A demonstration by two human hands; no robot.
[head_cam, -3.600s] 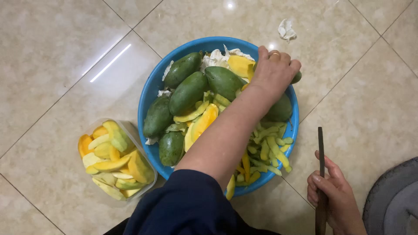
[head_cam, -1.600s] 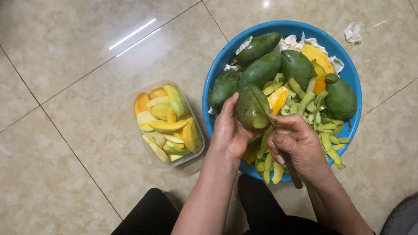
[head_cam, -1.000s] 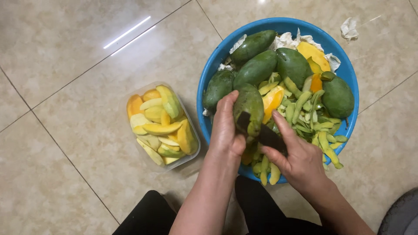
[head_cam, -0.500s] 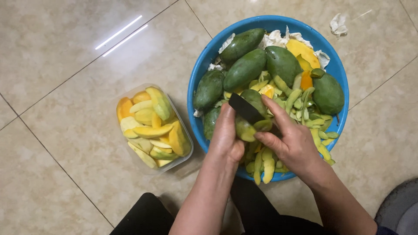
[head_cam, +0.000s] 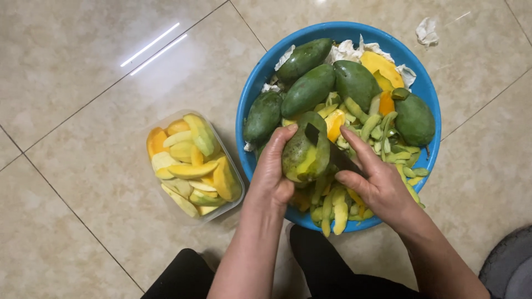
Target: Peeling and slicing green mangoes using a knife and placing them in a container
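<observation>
My left hand (head_cam: 272, 171) grips a green mango (head_cam: 299, 152) over the near side of a blue bowl (head_cam: 249, 99). A strip of its skin is off, showing yellow flesh. My right hand (head_cam: 374, 177) holds a dark knife (head_cam: 327, 149) with the blade laid against the mango's right side. In the bowl lie several whole green mangoes (head_cam: 310, 88), a heap of green and yellow peel strips (head_cam: 388, 144) and some white paper.
A clear plastic tub (head_cam: 194, 163) filled with yellow and orange mango slices stands on the beige tiled floor to the left of the bowl. A crumpled white scrap (head_cam: 428, 30) lies beyond the bowl at top right. A dark mat edge (head_cam: 512, 271) shows bottom right.
My left hand took a mango out of the bowl and my right hand brought the knife to it. Over the last second the blade has cut skin away, exposing yellow flesh.
</observation>
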